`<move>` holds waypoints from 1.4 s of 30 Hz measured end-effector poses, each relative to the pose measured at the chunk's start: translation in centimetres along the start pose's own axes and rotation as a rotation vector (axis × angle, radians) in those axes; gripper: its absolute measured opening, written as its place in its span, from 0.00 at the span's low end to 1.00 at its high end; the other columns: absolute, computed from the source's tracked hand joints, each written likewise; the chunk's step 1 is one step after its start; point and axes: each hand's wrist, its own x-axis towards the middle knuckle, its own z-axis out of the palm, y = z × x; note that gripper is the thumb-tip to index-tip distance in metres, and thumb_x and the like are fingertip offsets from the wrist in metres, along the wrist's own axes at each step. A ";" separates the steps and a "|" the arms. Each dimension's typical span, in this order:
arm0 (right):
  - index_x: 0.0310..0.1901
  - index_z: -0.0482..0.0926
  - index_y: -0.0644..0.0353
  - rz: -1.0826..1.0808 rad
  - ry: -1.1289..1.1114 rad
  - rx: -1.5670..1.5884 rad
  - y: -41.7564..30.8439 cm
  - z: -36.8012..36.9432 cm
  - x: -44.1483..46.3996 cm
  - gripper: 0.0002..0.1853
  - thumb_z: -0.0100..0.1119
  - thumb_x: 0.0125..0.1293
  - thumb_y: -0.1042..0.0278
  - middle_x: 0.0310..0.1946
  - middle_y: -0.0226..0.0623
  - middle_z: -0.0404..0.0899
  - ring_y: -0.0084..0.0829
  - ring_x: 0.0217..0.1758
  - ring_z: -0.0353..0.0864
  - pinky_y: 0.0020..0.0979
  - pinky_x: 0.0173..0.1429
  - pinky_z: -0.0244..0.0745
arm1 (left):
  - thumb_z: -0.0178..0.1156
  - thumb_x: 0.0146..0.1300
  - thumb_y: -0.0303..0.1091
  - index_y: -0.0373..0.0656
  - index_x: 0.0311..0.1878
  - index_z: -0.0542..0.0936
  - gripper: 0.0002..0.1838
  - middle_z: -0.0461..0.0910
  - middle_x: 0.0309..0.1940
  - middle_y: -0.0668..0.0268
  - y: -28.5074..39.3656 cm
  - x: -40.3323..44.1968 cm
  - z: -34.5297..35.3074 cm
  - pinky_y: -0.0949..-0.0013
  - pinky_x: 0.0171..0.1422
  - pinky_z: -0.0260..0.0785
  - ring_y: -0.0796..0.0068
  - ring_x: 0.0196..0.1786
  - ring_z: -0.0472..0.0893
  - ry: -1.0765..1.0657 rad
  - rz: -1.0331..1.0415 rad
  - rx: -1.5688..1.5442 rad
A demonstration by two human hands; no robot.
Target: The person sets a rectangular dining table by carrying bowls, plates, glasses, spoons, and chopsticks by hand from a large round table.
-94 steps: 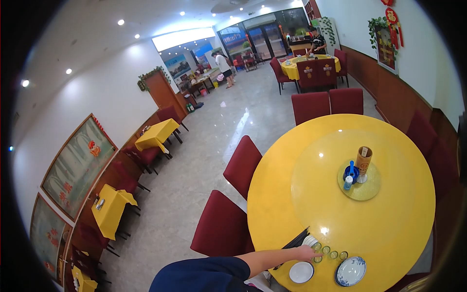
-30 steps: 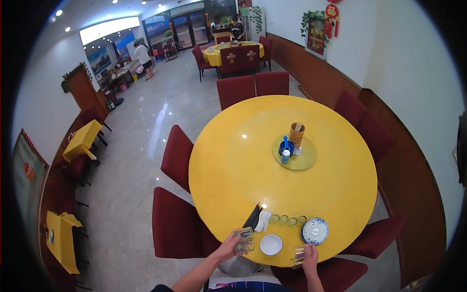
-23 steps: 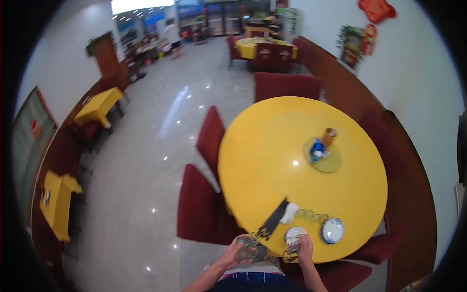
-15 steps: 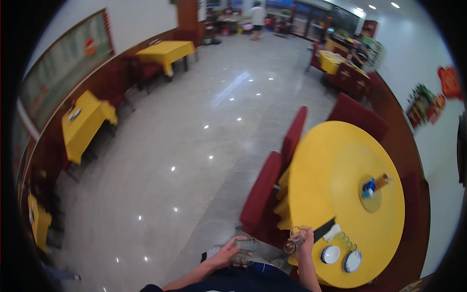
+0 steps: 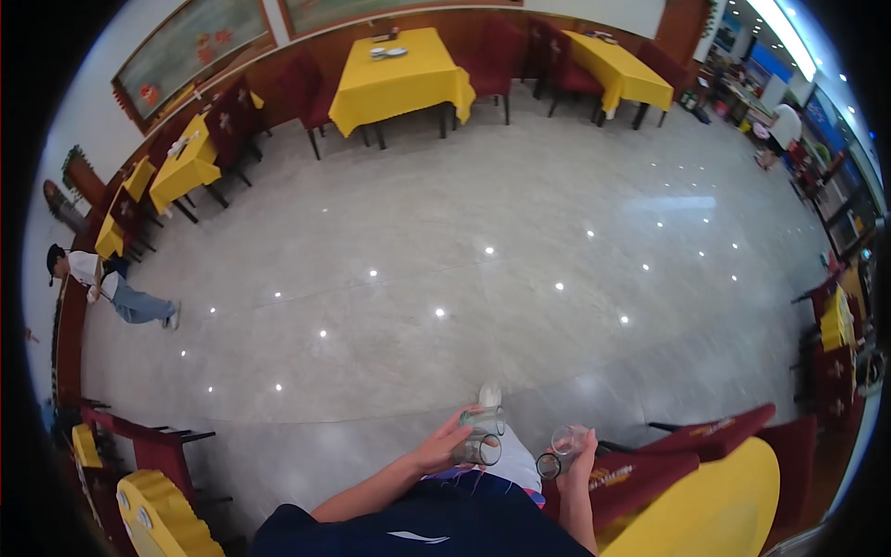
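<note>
The left hand (image 5: 444, 449) is curled around 2 clear glasses (image 5: 488, 421), its far fingers partly hidden behind them. The right hand (image 5: 582, 455) grips 2 more glasses (image 5: 564, 439), rims facing left; whether these touch each other is hard to tell. Both pairs are held in front of the body, above the floor (image 5: 408, 343), with a white trouser leg (image 5: 520, 459) between them.

At lower right, the round yellow counter (image 5: 733, 501) is cut off by the bottom edge; a dark red chair (image 5: 640, 487) hides part of its rim. The gold emblem on that chair's back is too small to read. On the person's dark blue shirt (image 5: 371, 520) shows a curved white logo (image 5: 418, 537).

By the far wall, small dishes (image 5: 388, 53) on a yellow-clothed counter (image 5: 399, 93) are indistinct. The framed panel (image 5: 399, 11) above runs out of view. A person in a cap (image 5: 130, 295) leans at far left.
</note>
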 end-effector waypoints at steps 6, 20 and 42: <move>0.52 0.73 0.53 0.093 -0.162 -0.057 -3.0 12.3 16.1 0.27 0.41 0.71 0.35 0.26 0.35 0.77 0.40 0.27 0.81 0.41 0.26 0.77 | 0.43 0.79 0.45 0.57 0.75 0.49 0.27 0.77 0.53 0.51 12.6 11.5 -3.7 0.69 0.30 0.70 0.57 0.39 0.83 0.127 0.077 -0.098; 0.54 0.70 0.53 0.276 -0.550 -0.270 -11.1 44.3 48.4 0.24 0.43 0.71 0.41 0.31 0.44 0.80 0.44 0.34 0.84 0.45 0.30 0.80 | 0.41 0.78 0.50 0.47 0.69 0.59 0.24 0.80 0.49 0.52 37.4 26.4 -16.5 0.70 0.23 0.63 0.54 0.35 0.84 0.561 0.432 -0.099; 0.54 0.71 0.55 0.312 -0.474 -0.217 -12.2 92.5 80.8 0.27 0.39 0.73 0.38 0.29 0.39 0.79 0.40 0.29 0.82 0.41 0.29 0.79 | 0.42 0.79 0.38 0.56 0.73 0.52 0.23 0.78 0.53 0.51 95.8 54.0 -39.3 0.74 0.25 0.66 0.57 0.39 0.86 0.462 0.464 0.210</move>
